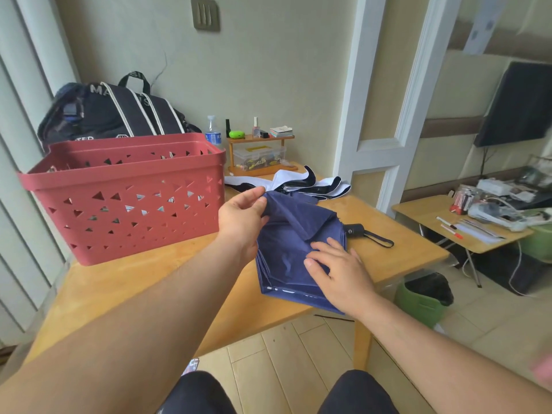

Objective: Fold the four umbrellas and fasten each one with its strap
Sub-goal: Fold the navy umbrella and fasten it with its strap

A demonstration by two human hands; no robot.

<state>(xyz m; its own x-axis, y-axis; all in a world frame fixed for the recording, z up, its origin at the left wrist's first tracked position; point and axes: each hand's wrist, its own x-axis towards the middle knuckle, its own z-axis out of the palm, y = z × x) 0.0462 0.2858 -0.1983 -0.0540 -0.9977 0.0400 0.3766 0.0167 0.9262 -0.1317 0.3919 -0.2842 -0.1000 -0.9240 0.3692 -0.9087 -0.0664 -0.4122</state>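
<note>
**Gathering the blue canopy before the strap goes on**

At the centre of the frame we have the navy umbrella (pixel 294 249) lying collapsed on the wooden table (pixel 143 282), its black handle (pixel 355 230) and wrist loop pointing toward the right. Our left hand (pixel 242 218) pinches an upper flap of the fabric between thumb and fingers, lifting it just beside the red basket (pixel 125 195). Our right hand (pixel 337 270) lies flat on the lower panels, fingers straight and slightly spread, pressing the cloth down rather than gripping it.

To do this step well, we judge that the flat hand should keep the stacked panels pinned while the pinching hand draws each loose flap the same way round the shaft, so the folds lie evenly. Slack or bunched cloth would likely leave the bundle too thick for the strap to close. We cannot make out the strap itself among the folds, so finding it is part of the work.

A second umbrella, black and white (pixel 301 183), lies unfolded just behind the blue one, toward the upper centre. Whether other umbrellas sit in the basket we cannot tell.

As for writing: the dark bag (pixel 113 112) in the upper left shows white letters, "MA" near the top and "TED" lower down, both partly hidden. A round emblem on the handle and white marks along the blue hem are too small to read.
</note>
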